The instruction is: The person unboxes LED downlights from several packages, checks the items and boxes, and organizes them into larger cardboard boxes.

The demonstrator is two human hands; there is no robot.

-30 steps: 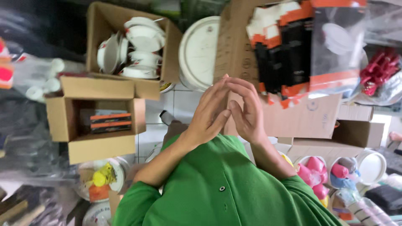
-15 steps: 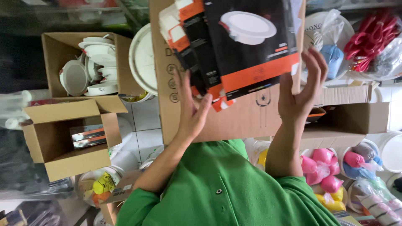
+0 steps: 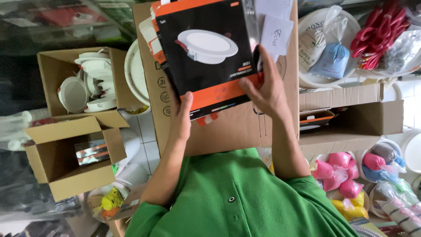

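A flat black-and-orange box (image 3: 210, 61) printed with a white round downlight is held up in front of me. My left hand (image 3: 181, 119) grips its lower left edge, thumb on the front. My right hand (image 3: 266, 87) holds its lower right edge with the fingers spread over the orange band. Behind it stand several similar flat boxes (image 3: 153, 30), packed in a tall brown carton (image 3: 237, 127) that leans against my green shirt.
At left, an open carton (image 3: 52, 66) holds white round light fittings, and a smaller open carton (image 3: 66, 171) holds flat packs. At right are a white bucket (image 3: 307, 79) with bagged goods, red clips (image 3: 379, 30), a brown box (image 3: 355, 114) and pink and blue bags (image 3: 346, 173).
One second ago my palms were pressed together. They then parted around the stack of flat boxes, and now both hands hold the front box, which looks nearer and larger.
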